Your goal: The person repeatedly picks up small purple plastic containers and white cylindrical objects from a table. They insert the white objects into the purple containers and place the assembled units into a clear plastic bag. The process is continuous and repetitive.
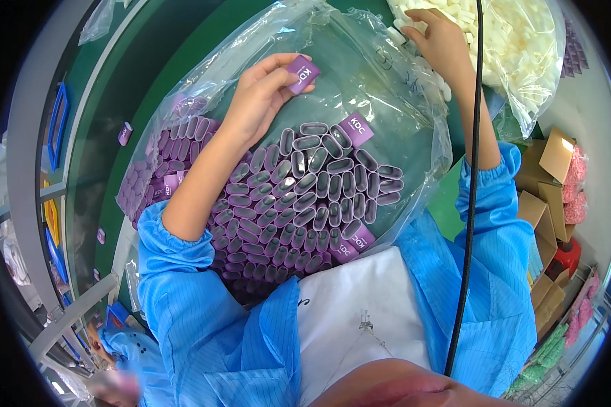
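My left hand (261,95) pinches a purple oval shell (304,74) with pale lettering above a large clear plastic bag (346,47). Many more hollow purple shells (305,183) stand packed together on the bag in front of my body, most with their open ends up. A few lie on their sides, such as one purple shell (356,129) at the far edge of the group. At the far right, my right hand (436,39) reaches over a heap of small cream-white pieces (458,17), its fingers apart and nothing visible between them.
A clear bag (536,81) holds the cream-white pieces. One shell (125,133) sits on the green conveyor belt (108,176) at left. A black cable (474,169) hangs down in front of my right arm. Cardboard boxes (546,224) stand at right; another person's blue sleeve (139,359) shows lower left.
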Motion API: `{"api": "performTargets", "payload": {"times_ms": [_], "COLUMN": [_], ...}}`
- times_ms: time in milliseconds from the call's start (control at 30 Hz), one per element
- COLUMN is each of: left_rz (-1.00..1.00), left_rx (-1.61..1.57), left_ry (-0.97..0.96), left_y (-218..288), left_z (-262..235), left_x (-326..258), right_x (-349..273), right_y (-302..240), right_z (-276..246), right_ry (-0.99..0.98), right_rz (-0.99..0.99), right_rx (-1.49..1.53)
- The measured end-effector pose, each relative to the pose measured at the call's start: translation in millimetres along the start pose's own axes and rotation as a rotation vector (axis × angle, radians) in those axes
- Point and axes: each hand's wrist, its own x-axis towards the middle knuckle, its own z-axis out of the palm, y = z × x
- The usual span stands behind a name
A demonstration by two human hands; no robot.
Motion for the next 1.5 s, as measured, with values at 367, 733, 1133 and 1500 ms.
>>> {"api": "performTargets", "payload": {"times_ms": [367,733,1133,1500], "left_rz": [0.028,0.332,0.476,0.431], "left_rx": [-0.045,0.246,0.687,0.408], "left_ry": [-0.029,0.127,0.223,0.223], "left_y": [2.8,4.8,1.8,2.0], "left_z": [5.8,15.2,16.9,15.9], "left_x": [-1.2,-6.1,-10.7,-6.9], "right_x": [11.4,-11.6,-18.6,-16.5], "right_y": [-2.6,-110.2,-116.9,-116.0], "right_z": [4.1,2.8,10.3,10.2], "right_ry": [0.038,-0.147,-0.076,-0.080], "right_rz": [-0.014,-0.216,-0.203,-0.080], "right_rx": [-0.012,0.751,0.734,1.088]}}
